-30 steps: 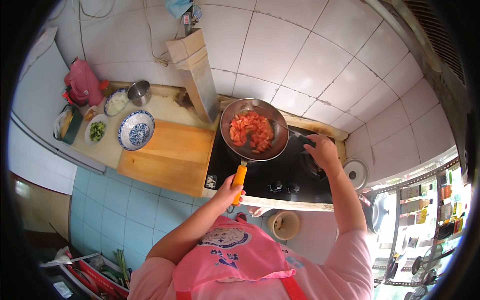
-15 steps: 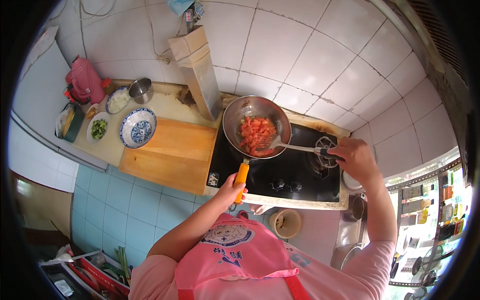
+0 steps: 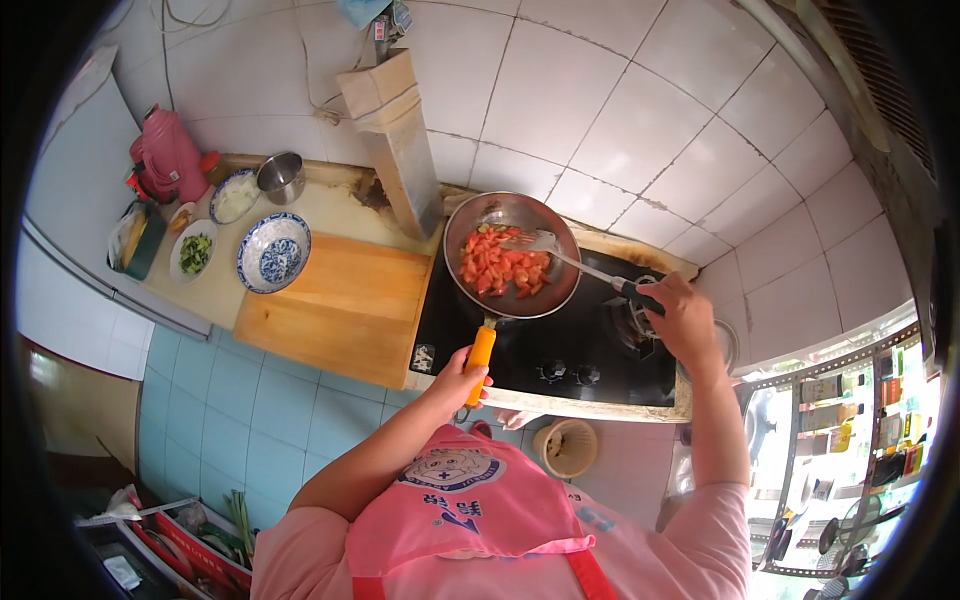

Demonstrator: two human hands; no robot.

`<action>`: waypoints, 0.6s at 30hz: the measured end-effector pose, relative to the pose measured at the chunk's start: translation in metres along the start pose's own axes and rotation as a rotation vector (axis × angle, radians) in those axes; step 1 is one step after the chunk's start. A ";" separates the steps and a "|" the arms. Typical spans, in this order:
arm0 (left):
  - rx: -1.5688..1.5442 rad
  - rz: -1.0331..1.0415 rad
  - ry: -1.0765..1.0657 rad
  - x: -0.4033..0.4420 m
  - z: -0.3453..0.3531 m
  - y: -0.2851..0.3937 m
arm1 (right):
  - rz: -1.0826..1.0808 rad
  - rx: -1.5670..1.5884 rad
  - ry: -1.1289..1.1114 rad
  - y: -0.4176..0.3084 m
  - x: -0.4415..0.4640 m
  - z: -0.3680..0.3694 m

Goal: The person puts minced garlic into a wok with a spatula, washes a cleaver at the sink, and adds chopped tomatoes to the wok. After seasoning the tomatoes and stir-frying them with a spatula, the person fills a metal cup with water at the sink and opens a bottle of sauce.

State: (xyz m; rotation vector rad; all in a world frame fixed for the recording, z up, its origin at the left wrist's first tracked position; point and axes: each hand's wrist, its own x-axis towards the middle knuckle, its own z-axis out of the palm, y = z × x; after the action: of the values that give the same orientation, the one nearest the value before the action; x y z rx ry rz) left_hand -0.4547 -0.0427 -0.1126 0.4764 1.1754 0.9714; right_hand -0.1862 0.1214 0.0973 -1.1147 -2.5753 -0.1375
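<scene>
My left hand (image 3: 466,377) is wrapped round the yellow handle (image 3: 481,352) of a wok (image 3: 512,205). The wok sits on the left side of a black gas stove (image 3: 510,360). Chopped red tomato pieces (image 3: 497,268) lie in it, mostly left and centre. My right hand (image 3: 680,308) is closed on the dark grip of a metal slotted spatula (image 3: 590,270). The spatula's head rests at the upper right of the tomatoes, inside the wok.
Left of the stove are a wooden cutting board (image 3: 330,310), a blue-and-white bowl (image 3: 273,253), a metal bowl (image 3: 281,177), a dish of green pieces (image 3: 193,251) and a pink thermos (image 3: 171,155). A bare burner (image 3: 630,322) is right of the wok.
The spatula has moved from the lower right of the wok up to the tomatoes' upper edge, my right hand shifting left. The tomatoes are more spread out. My left hand keeps its hold.
</scene>
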 end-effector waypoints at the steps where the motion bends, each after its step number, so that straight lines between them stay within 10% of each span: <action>1: -0.005 -0.003 -0.009 0.000 0.000 0.001 | -0.003 0.003 0.001 0.001 -0.002 0.009; 18: -0.191 -0.096 0.003 -0.016 -0.051 -0.017 | 0.286 0.216 0.031 -0.092 -0.075 0.121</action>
State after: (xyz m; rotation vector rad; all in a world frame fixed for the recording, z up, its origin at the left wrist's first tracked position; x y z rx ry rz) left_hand -0.4959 -0.0730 -0.1345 0.2642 1.0855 0.9900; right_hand -0.2365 0.0328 -0.0382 -1.3656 -2.3065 0.1858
